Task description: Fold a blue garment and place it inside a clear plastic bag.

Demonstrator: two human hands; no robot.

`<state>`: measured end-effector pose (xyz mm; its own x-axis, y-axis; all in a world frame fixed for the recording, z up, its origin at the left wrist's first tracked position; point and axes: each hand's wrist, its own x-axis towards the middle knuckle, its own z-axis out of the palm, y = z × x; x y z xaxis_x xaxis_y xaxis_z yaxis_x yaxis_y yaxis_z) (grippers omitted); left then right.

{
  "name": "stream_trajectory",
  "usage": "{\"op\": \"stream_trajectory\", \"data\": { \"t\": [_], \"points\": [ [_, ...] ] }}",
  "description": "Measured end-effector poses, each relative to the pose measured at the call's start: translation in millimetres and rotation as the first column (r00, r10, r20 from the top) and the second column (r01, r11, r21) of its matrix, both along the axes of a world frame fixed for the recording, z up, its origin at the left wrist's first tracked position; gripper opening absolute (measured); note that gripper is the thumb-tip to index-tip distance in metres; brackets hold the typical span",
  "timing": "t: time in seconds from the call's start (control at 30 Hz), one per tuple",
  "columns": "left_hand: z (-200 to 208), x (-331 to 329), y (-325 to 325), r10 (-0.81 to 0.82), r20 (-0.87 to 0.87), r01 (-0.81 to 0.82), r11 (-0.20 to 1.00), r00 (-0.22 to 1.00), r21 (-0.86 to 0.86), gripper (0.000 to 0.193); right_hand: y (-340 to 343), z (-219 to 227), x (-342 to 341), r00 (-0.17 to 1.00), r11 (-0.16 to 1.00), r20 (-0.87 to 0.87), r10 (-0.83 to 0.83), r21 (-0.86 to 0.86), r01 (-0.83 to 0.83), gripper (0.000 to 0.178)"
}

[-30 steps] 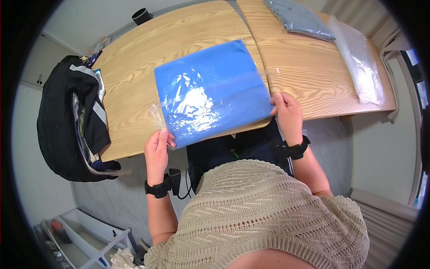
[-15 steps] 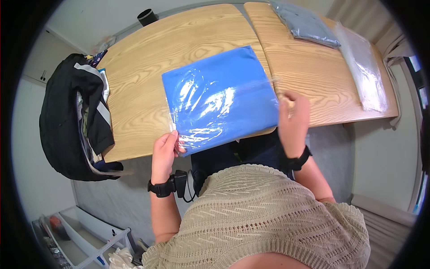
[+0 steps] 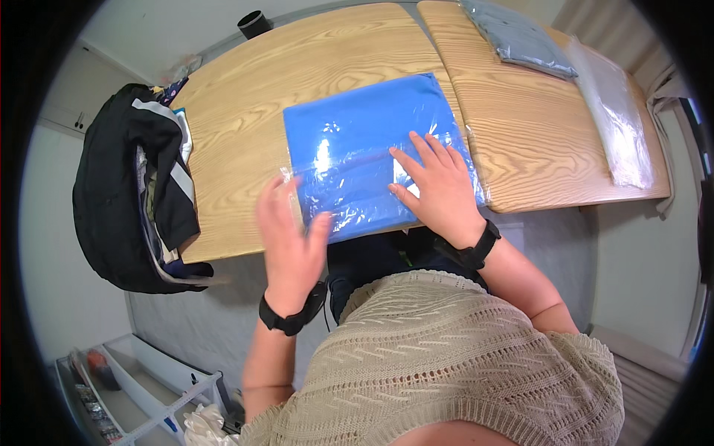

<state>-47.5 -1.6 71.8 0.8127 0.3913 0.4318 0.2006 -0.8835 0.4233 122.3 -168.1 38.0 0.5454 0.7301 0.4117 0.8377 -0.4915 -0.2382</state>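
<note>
A folded blue garment in a clear plastic bag point(image 3: 357, 119) lies on the wooden table in front of me, its wrapping shiny with reflections. My right hand point(image 3: 439, 175) rests on the right part of the bag, fingers spread and palm down. At the bag's left edge is my left hand point(image 3: 290, 238), slightly blurred, with thumb and fingers apart; whether it touches the plastic is hard to tell. A strip of loose clear film shows along that left edge. Both wrists wear black bands.
A heap of dark clothes point(image 3: 111, 193) hangs over the table's left end. On the right-hand table point(image 3: 520, 149) lie a bagged grey garment point(image 3: 520, 41) and a stack of clear plastic bags point(image 3: 613, 119). A black cup point(image 3: 254, 24) stands beyond the far edge. White bins point(image 3: 134, 379) sit at lower left.
My left hand has let go of the bag's near left corner and moved up. My right hand has come from the right edge onto the bag, which now lies flatter.
</note>
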Motion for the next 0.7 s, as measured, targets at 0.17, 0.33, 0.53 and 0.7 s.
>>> {"op": "stream_trajectory", "data": {
  "t": [0.17, 0.33, 0.53, 0.7],
  "points": [
    [0, 46, 8, -0.192, -0.361, 0.301, 0.913, 0.913, 0.276, 0.063, 4, 7, 2, 0.997, 0.995, 0.069, -0.015, -0.096, 0.022, 0.048],
    [-12, 59, 29, -0.25, -0.51, 0.453, 0.831, 0.823, 0.324, 0.072, -1, -5, 10, 0.999, 0.991, 0.019, -0.032, -0.129, 0.034, 0.053],
    [-18, 65, 35, -0.299, -0.565, 0.493, 0.84, 0.769, 0.226, 0.075, -1, 0, 12, 0.999, 0.982, -0.031, -0.021, -0.187, 0.015, 0.053],
    [-16, 70, 39, -0.328, -0.592, 0.51, 0.844, 0.736, 0.166, 0.074, 3, 2, 16, 0.997, 0.977, -0.073, -0.013, -0.212, -0.002, 0.051]
  ]
}}
